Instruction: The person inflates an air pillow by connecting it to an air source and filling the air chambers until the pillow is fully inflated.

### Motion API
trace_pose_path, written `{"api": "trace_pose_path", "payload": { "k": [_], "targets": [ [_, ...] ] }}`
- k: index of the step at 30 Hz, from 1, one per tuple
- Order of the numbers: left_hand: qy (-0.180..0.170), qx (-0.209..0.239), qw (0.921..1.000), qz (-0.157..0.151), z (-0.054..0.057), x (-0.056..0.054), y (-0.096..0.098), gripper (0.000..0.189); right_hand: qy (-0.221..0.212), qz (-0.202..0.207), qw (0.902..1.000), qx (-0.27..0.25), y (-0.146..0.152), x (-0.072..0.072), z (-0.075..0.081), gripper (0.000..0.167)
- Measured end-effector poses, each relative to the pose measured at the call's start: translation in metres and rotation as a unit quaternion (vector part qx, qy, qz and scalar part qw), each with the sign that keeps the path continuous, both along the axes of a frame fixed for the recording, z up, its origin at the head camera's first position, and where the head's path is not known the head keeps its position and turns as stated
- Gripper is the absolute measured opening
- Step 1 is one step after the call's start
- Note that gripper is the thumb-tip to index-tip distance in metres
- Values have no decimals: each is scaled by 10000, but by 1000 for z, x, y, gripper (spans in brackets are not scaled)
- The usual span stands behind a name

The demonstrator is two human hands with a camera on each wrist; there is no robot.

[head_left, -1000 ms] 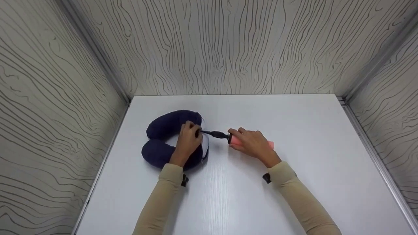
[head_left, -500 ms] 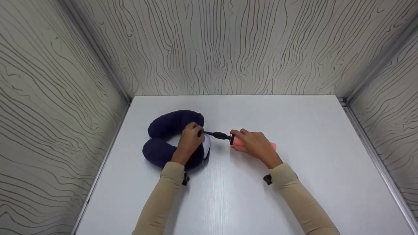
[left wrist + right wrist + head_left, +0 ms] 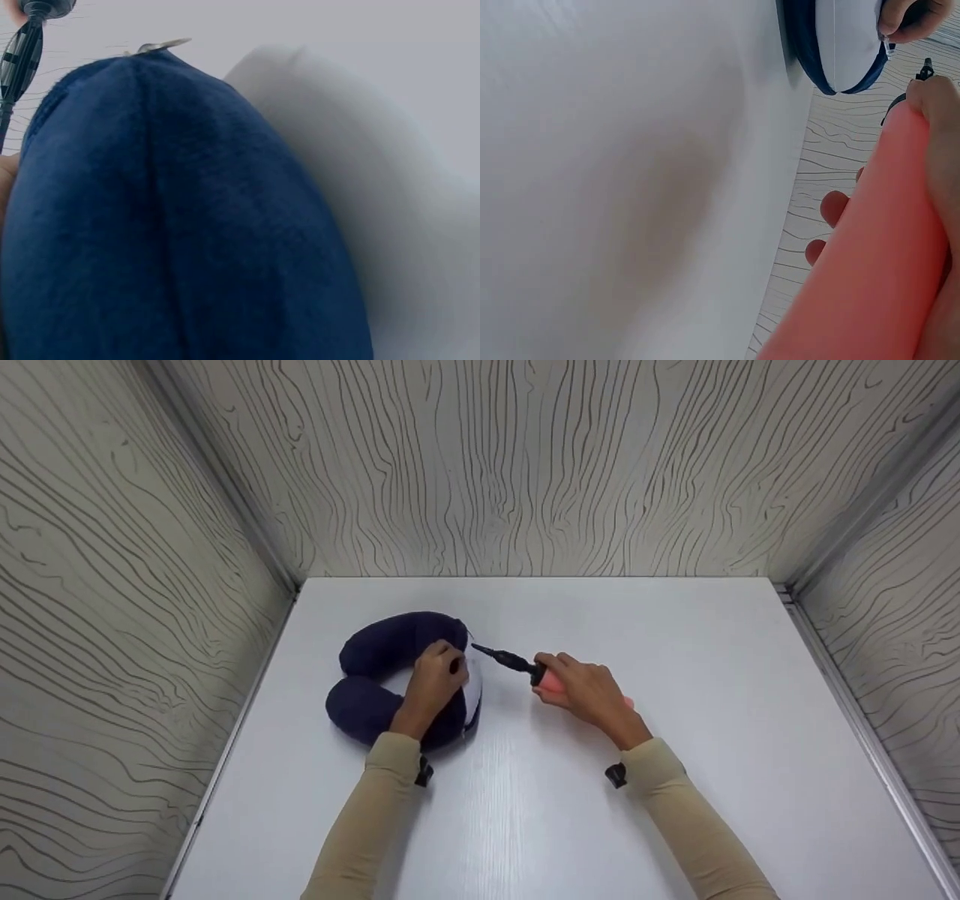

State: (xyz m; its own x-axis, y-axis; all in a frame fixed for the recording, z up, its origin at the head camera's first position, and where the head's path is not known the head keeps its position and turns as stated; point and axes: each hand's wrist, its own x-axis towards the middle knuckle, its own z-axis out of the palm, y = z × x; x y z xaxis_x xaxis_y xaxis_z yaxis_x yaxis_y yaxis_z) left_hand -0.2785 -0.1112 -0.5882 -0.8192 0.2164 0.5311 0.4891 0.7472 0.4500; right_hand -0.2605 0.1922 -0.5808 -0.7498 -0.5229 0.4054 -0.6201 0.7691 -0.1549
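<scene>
A navy U-shaped neck pillow [image 3: 367, 709] with a pale grey outer side lies on the table's left half. My left hand [image 3: 433, 682] is over its curved end, and in the right wrist view its fingertips pinch a small clear valve [image 3: 889, 48] at the pillow's edge. A pink hand pump [image 3: 866, 247] is in my right hand [image 3: 589, 690], with the fingers wrapped round its barrel. Its black tapered nozzle [image 3: 510, 660] points up and left, the tip near the pillow but apart from the left fingers. Navy fabric [image 3: 172, 210] fills most of the left wrist view.
The white table [image 3: 495, 825] carries the pillow. Wood-grain patterned panels [image 3: 495, 472] rise at the back and both sides, with metal rails [image 3: 862, 720] along the edges. Small black wrist cameras [image 3: 616, 775] sit at the cuffs.
The nozzle tip has come away from the left fingers and swung upward as the right hand tilted the pump. The left hand and pillow have hardly moved.
</scene>
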Motion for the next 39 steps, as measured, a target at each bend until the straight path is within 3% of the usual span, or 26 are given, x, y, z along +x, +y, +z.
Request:
{"api": "trace_pose_path", "payload": {
  "k": [14,19,32,39],
  "targets": [
    [79,71,9998,-168,1,3,5,6,-349,-452,9979,-309,24,1,0,56],
    [264,24,9994,-242,0,4,7,6,-587,-701,9949,-426,38,0,3,56],
    [389,88,9988,-283,-1,3,10,5,-924,-1367,9851,-491,76,-4,11,64],
    [314,45,9989,-334,0,2,11,5,-1378,-1811,9732,-330,99,-7,16,75]
  ]
}}
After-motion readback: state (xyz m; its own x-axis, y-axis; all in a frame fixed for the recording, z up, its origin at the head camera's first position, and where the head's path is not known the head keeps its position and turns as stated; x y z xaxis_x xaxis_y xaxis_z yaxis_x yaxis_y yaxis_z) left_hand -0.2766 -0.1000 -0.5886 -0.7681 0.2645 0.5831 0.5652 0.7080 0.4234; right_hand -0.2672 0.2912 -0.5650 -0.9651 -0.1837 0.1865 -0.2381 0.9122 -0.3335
